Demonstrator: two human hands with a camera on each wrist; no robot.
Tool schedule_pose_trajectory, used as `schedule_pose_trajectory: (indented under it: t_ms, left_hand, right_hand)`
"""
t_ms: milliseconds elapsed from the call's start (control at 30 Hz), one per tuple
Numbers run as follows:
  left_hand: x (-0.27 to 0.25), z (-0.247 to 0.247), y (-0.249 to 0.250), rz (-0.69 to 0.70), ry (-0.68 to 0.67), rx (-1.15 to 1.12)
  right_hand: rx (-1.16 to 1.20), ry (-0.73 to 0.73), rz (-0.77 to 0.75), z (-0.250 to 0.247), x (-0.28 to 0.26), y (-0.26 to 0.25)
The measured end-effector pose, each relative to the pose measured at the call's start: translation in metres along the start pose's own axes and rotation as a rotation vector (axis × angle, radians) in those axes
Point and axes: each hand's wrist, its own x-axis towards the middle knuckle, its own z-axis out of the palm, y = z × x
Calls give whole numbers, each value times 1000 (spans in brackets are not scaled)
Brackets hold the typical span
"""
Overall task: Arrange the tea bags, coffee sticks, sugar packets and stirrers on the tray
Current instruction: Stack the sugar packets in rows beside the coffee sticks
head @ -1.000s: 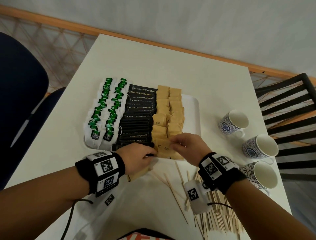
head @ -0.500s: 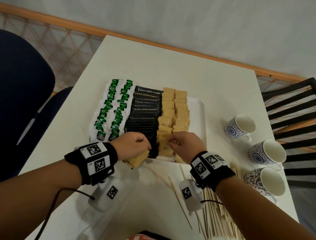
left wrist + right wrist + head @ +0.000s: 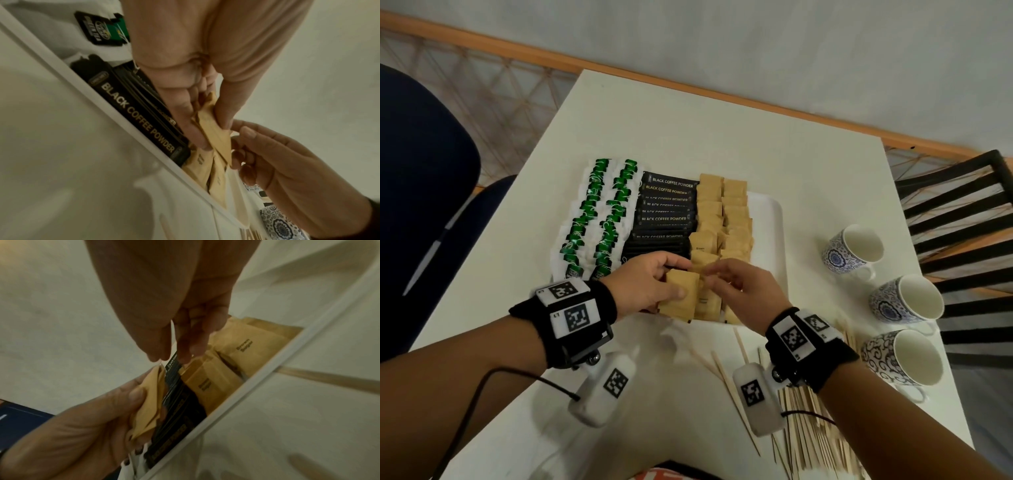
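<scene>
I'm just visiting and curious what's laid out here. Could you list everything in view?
table: one, white, under everything
tray: one, white, mid-table
tea bags: two rows, white with green tags, tray's left side
coffee sticks: one stack, black, tray's middle
sugar packets: two rows, brown, right of the coffee sticks
held sugar packets: a few, brown, in the left hand
stirrers: many, pale wood, on the table near the tray's front right
cups: three, white with blue pattern, table's right edge
chairs: one black slatted on the right, one dark blue on the left
left hand: grips the held sugar packets
right hand: fingers reach to those packets' edge
</scene>
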Motion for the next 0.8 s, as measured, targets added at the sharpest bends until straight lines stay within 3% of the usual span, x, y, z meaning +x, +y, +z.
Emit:
schedule_pose_trajectory:
  t_ms: [100,400,600,800]
  left_hand:
    - [1,6,3,29,20,10]
    - [-1,27,-1,56,-15,65]
    - [3,23,-8,2,6,-40]
    - [5,25,-9,-65,-14,-35]
  right_hand:
    - [89,-47,-5,1,-7,0]
    - [384,-63,287,1,-11,2]
    - [428,41,322,-7,-10,11]
    - [518,-73,222,-8,-11,-1]
